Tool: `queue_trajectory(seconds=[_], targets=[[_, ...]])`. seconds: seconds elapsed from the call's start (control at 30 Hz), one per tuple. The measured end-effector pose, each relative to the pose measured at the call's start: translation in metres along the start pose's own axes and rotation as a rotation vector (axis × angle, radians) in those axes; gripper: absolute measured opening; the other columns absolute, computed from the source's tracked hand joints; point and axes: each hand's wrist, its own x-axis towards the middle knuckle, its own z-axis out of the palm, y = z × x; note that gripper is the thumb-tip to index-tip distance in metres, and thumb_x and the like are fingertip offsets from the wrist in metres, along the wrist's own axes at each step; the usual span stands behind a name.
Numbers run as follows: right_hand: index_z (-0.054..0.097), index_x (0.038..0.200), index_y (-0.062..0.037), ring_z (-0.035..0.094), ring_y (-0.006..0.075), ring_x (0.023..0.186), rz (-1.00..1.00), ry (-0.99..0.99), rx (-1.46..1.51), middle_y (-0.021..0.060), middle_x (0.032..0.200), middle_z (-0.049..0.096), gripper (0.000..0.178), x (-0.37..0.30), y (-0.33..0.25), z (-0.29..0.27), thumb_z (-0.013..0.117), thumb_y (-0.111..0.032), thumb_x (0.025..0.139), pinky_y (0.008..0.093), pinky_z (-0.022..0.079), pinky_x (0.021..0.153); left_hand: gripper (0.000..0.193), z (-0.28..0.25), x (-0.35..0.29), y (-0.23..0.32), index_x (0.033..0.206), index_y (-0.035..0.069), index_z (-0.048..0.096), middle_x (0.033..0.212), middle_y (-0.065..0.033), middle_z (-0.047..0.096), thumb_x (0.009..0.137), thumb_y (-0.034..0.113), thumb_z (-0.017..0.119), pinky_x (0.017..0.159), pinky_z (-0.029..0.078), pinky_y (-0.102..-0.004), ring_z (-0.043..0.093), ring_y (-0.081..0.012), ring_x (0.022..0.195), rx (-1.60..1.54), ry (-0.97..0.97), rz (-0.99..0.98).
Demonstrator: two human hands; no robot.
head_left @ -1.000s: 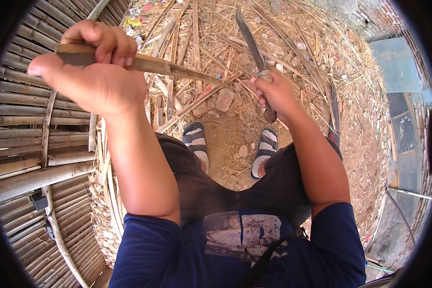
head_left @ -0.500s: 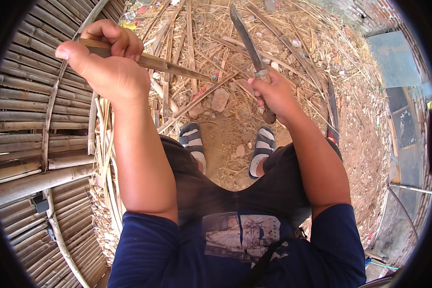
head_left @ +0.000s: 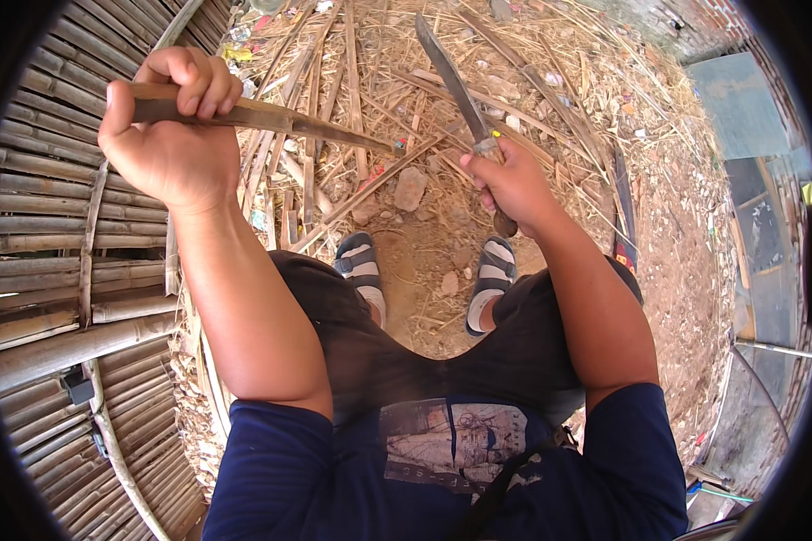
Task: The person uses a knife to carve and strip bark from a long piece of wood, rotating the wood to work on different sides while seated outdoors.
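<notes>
My left hand [head_left: 176, 126], raised at the upper left, has its fingers curled over a brown strip of split bamboo [head_left: 280, 120]. The strip slants down to the right, and its narrow far end reaches above the middle of the ground between my hands. In my right hand [head_left: 510, 185] is the handle of a machete [head_left: 453, 81]. Its long dark blade points up and slightly left, apart from the bamboo. The butt of the handle shows below my fist.
Bamboo strips [head_left: 352, 90], straw and shavings litter the ground ahead, with a broken brick piece [head_left: 410, 188] among them. A slatted bamboo wall [head_left: 45, 180] stands at my left. At the right are grey panels [head_left: 740, 108]. My sandalled feet [head_left: 361, 266] rest on the dirt.
My left hand has shifted slightly left and turned, so more of its palm and of the bamboo strip shows. The machete blade has tilted a little further left.
</notes>
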Motion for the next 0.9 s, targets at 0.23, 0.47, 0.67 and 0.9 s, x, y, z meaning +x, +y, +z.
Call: queue_trajectory(seconds=[0.23, 0.47, 0.67, 0.9], targets=[[0.064, 0.104, 0.0008, 0.065, 0.0228, 0.07, -0.078, -0.049, -0.494, 0.0111, 0.077, 0.063, 0.05, 0.012, 0.014, 0.006, 0.07, -0.047, 0.09, 0.0392, 0.052, 0.067, 0.058, -0.025, 0.004, 0.001, 0.072, 0.006, 0.05, 0.062, 0.0006, 0.034, 0.088, 0.061, 0.052, 0.056, 0.022, -0.0287, 0.027, -0.0122, 0.058, -0.135, -0.228, -0.071], [0.066, 0.108, -0.0016, 0.063, 0.0189, 0.076, -0.34, -0.009, -0.476, 0.0085, 0.083, 0.067, 0.045, 0.011, -0.007, 0.037, 0.073, -0.042, 0.09, 0.0354, 0.05, 0.074, 0.066, -0.025, 0.006, 0.001, 0.068, 0.006, 0.047, 0.059, 0.0009, 0.032, 0.087, 0.069, 0.05, 0.054, 0.02, -0.0289, 0.024, -0.0124, 0.054, -0.103, -0.189, -0.025], [0.059, 0.106, -0.0004, 0.068, 0.034, 0.075, -0.403, 0.091, -0.08, 0.0158, 0.083, 0.069, 0.038, 0.006, -0.046, 0.094, 0.074, -0.03, 0.087, 0.0423, 0.052, 0.067, 0.063, -0.033, 0.01, 0.003, 0.065, 0.007, 0.045, 0.057, 0.0005, 0.029, 0.089, 0.064, 0.049, 0.052, 0.019, -0.0297, 0.022, -0.0126, 0.052, -0.07, -0.018, -0.033], [0.059, 0.121, 0.0002, 0.068, 0.0437, 0.081, -0.218, -0.042, -0.531, 0.024, 0.083, 0.069, 0.043, 0.025, 0.071, 0.13, 0.067, -0.014, 0.081, 0.0472, 0.055, 0.076, 0.049, -0.051, 0.004, 0.002, 0.063, 0.01, 0.042, 0.056, 0.0, 0.03, 0.088, 0.051, 0.049, 0.053, 0.022, -0.03, 0.024, -0.013, 0.051, -0.011, 0.108, -0.014]])
